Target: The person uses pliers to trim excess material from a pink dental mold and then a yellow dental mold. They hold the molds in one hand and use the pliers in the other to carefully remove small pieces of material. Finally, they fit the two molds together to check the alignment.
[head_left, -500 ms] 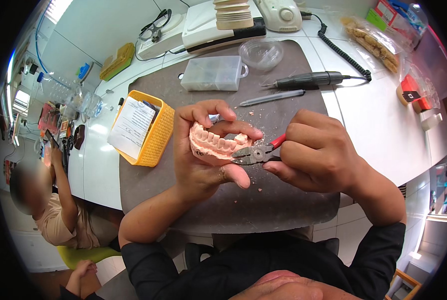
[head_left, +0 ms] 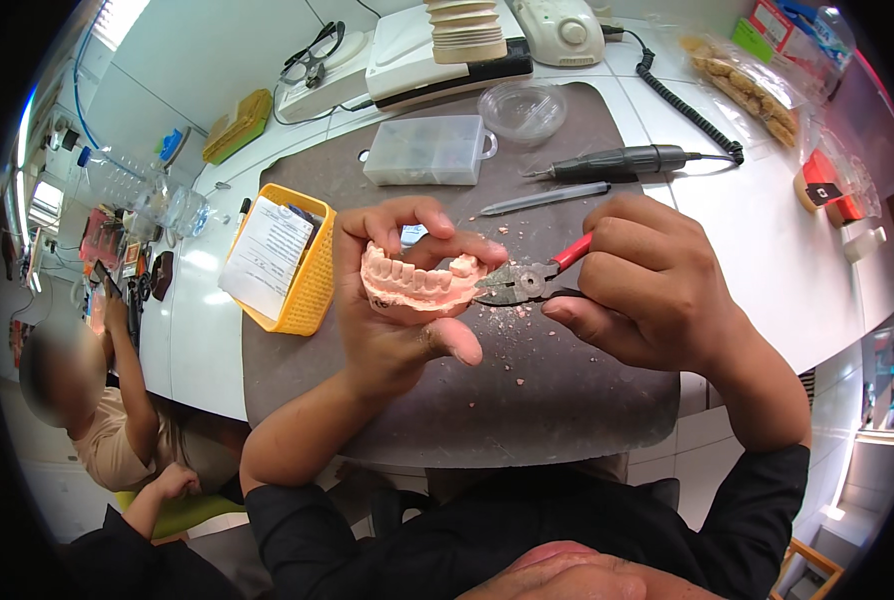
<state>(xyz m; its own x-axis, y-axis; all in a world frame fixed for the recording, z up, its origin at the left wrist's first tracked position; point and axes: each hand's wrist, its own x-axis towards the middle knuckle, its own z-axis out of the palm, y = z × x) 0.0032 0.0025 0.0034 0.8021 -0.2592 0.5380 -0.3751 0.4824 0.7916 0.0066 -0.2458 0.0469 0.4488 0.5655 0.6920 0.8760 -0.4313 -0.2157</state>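
My left hand holds a pink plaster dental model with its row of teeth facing up, fingers behind it and thumb stretched out below. In my right hand is a pair of pliers with red-coated handles, gripped in closed fingers. The metal jaws point left and meet the right end of the model, near its lower edge; whether they pinch it I cannot tell. Pink crumbs lie scattered on the grey-brown mat beneath.
A yellow basket with papers stands left. Behind are a clear plastic case, a round clear container, a pen and a corded rotary handpiece. A person sits at the left, holding a phone.
My left hand has moved slightly left and down with the dental model. The pliers have shifted a little right, and more crumbs show on the mat.
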